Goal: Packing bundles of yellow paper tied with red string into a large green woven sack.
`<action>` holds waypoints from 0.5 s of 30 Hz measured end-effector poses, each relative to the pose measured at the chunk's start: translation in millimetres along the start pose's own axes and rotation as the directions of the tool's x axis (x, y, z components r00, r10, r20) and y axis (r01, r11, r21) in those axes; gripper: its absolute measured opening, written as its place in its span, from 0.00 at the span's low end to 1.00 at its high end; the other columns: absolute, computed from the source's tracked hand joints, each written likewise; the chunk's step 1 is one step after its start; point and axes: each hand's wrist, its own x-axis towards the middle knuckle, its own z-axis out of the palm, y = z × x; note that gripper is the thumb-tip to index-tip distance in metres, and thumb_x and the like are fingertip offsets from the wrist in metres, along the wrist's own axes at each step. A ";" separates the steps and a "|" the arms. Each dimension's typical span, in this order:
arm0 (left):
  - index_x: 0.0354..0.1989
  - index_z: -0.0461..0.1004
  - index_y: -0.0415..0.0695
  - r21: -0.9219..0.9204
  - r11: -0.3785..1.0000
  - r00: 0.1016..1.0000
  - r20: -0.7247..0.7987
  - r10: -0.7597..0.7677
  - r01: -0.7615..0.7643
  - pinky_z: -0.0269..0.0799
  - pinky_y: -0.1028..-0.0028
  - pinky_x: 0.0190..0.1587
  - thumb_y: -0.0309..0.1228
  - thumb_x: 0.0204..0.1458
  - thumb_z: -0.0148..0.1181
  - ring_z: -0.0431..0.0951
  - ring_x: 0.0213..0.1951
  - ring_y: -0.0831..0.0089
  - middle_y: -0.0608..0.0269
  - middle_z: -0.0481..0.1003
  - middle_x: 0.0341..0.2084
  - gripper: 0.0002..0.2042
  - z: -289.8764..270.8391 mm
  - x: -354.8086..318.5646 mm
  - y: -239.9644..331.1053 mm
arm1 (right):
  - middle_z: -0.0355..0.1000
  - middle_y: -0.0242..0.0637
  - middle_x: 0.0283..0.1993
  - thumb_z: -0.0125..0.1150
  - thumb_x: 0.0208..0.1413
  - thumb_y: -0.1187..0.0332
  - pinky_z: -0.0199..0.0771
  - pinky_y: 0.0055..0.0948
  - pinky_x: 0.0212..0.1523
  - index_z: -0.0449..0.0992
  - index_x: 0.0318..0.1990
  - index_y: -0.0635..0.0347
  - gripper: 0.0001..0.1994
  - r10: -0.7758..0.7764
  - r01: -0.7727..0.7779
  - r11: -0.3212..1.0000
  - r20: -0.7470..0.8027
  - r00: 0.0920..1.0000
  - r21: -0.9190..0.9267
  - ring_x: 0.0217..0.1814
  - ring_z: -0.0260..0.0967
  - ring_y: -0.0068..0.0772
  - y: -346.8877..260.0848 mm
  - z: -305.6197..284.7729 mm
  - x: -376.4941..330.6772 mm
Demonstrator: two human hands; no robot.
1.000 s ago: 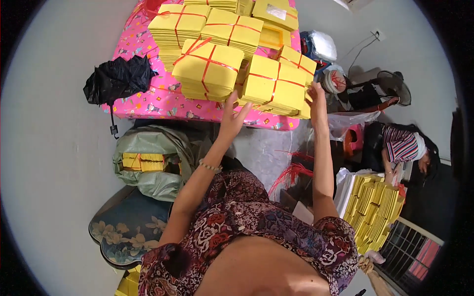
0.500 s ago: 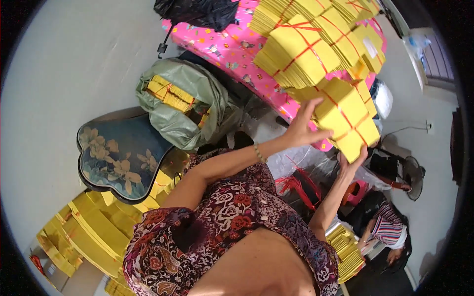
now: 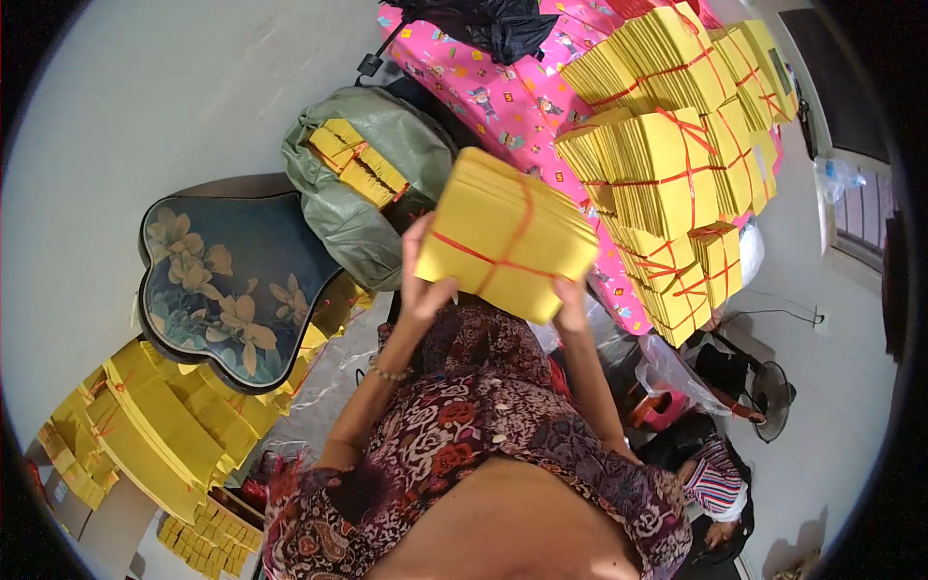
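A bundle of yellow paper (image 3: 483,217), tied crosswise with red string, hangs in the air in front of my body. My left hand (image 3: 423,275) is closed on its left edge, with the thumb on the near face. My right hand (image 3: 572,307) grips the lower right corner. Just beyond the bundle to the left lies an opened green sack (image 3: 333,222) with more tied yellow bundles (image 3: 358,164) inside. More red-tied yellow stacks (image 3: 667,164) are piled on a pink patterned tabletop (image 3: 503,97) at the upper right.
A dark flower-patterned chair back (image 3: 227,300) stands at the left. Yellow paper pieces (image 3: 159,425) are heaped at the lower left. A black plastic bag (image 3: 493,24) lies on the pink tabletop. At right are a fan (image 3: 771,401) and another person in a striped top (image 3: 720,478).
The yellow bundle has come away from the pile at the pink table, moving left and in front of me between both hands. My view has also shifted.
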 end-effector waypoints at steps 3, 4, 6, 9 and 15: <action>0.60 0.50 0.36 0.098 0.995 0.988 -0.153 -0.009 0.025 0.53 0.69 0.58 0.39 0.43 0.58 0.60 0.55 0.67 0.56 0.60 0.52 0.36 -47.9 4.2 7.7 | 0.51 0.41 0.61 0.57 0.48 0.62 0.51 0.34 0.62 0.38 0.64 0.57 0.40 0.006 -0.022 0.996 0.197 0.980 0.083 0.64 0.48 0.35 39.0 43.8 55.0; 0.59 0.51 0.37 0.111 0.993 0.976 -0.219 -0.008 0.033 0.53 0.70 0.58 0.39 0.44 0.58 0.61 0.54 0.67 0.56 0.61 0.52 0.35 -65.2 6.1 1.0 | 0.50 0.40 0.61 0.56 0.50 0.63 0.51 0.34 0.62 0.37 0.64 0.55 0.39 -0.022 -0.005 0.994 0.255 0.967 0.108 0.64 0.48 0.35 49.0 63.2 73.4; 0.59 0.54 0.38 0.090 0.993 0.939 -0.341 -0.040 0.075 0.52 0.72 0.57 0.37 0.48 0.55 0.60 0.54 0.69 0.58 0.61 0.52 0.30 -116.6 7.4 -28.4 | 0.49 0.41 0.60 0.58 0.50 0.57 0.52 0.36 0.61 0.40 0.62 0.55 0.39 0.103 -0.135 0.986 0.275 0.956 0.097 0.63 0.50 0.36 85.9 98.2 107.9; 0.57 0.58 0.41 0.072 0.984 0.879 -0.464 -0.110 0.161 0.52 0.73 0.57 0.37 0.54 0.51 0.60 0.54 0.72 0.63 0.63 0.50 0.23 -169.7 43.0 -49.5 | 0.48 0.44 0.61 0.58 0.49 0.49 0.53 0.39 0.59 0.35 0.62 0.54 0.43 0.317 -0.345 0.937 0.291 0.903 0.050 0.62 0.52 0.38 124.5 140.2 154.5; 0.57 0.58 0.47 0.085 0.947 0.826 -0.517 -0.223 0.309 0.56 0.66 0.52 0.46 0.53 0.51 0.62 0.51 0.72 0.65 0.63 0.51 0.26 -260.9 109.0 -88.6 | 0.55 0.48 0.57 0.59 0.43 0.39 0.61 0.34 0.54 0.32 0.62 0.59 0.52 0.482 -0.469 0.875 0.300 0.823 -0.121 0.58 0.57 0.38 171.2 188.2 222.0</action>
